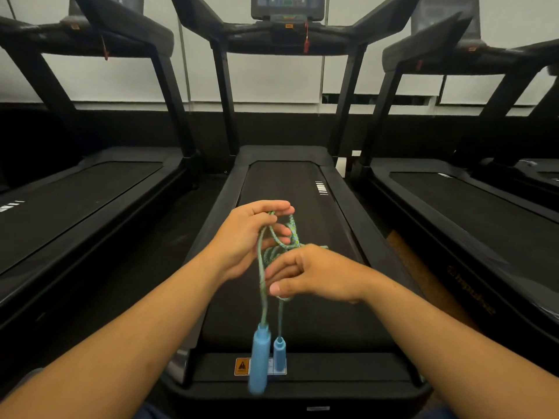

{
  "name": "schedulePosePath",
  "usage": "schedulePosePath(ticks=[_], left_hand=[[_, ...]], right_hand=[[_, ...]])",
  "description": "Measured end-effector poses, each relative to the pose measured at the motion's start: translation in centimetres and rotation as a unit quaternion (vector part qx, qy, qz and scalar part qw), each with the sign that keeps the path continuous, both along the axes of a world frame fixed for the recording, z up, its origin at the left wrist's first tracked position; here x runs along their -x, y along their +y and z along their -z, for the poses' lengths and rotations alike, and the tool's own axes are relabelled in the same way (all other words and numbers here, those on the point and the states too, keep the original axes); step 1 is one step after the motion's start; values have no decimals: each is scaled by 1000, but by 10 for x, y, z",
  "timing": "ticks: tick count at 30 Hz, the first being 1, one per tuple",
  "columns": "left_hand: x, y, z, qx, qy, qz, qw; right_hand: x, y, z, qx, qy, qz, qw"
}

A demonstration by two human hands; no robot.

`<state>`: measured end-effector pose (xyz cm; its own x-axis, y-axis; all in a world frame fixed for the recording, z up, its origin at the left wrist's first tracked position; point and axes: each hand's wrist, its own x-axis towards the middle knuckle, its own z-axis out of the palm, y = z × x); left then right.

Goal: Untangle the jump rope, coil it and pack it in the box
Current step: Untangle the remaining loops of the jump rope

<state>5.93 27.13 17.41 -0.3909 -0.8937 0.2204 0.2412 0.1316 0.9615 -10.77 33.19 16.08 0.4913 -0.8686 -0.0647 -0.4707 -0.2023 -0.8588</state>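
Three black treadmills side by side: centre treadmill (302, 182) running toward 12 o'clock, left treadmill (75, 195) at 9 o'clock, right treadmill (472, 207) at 3 o'clock. Console (287, 7) at 12 o'clock, red safety cord (306, 37) hanging beneath. Pale wall (272, 77) behind, dark band below. Orange warning label (242, 366) at 6 o'clock.

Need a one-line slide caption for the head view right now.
Both hands work a tangled green jump rope, blue handles dangling over a treadmill.
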Motion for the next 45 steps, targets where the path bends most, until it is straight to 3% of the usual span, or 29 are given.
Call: schedulePosePath(ticks=[2,4,7,10,12,15,21,24,27,29,33,34,37,41,45], left_hand=[[-3,1,-3,13,13,15,1000],[-5,2,-5,30,19,17,999],[-6,3,-8,45,14,18,999],[-5,7,-10,50,-4,24,998],[-4,8,-9,67,-27,19,997],[-5,7,-7,78,-55,7,995],[-6,-6,5,96,-104,-59,988],[-6,-8,9,162,-220,-141,952],[-6,7,0,291,-212,-226,905],[-6,21,-5,375,-223,-194,879],[-4,31,4,427,-409,-113,799],[-2,29,8,424,-398,-126,804],[3,21,11,347,-280,-162,880],[5,16,13,228,-170,-99,953],[5,14,10,181,-107,-88,974]], right_hand=[[4,-1,-3,11,-12,10,1000],[6,-1,-9,28,-104,54,993],[13,-11,-12,150,-201,201,947],[17,-21,-5,212,-179,269,922],[18,-22,1,188,-120,256,940],[16,-22,5,143,-117,209,960],[8,-16,-3,82,-246,217,941],[9,-17,-7,55,-317,247,914],[14,-20,-10,42,-357,276,891],[16,-19,-12,33,-383,286,878],[18,-18,-16,2,-418,293,860],[18,-18,-16,-6,-425,295,856],[17,-18,-16,-10,-427,297,854],[16,-19,-14,0,-424,287,859],[12,-16,-15,28,-406,250,879]])
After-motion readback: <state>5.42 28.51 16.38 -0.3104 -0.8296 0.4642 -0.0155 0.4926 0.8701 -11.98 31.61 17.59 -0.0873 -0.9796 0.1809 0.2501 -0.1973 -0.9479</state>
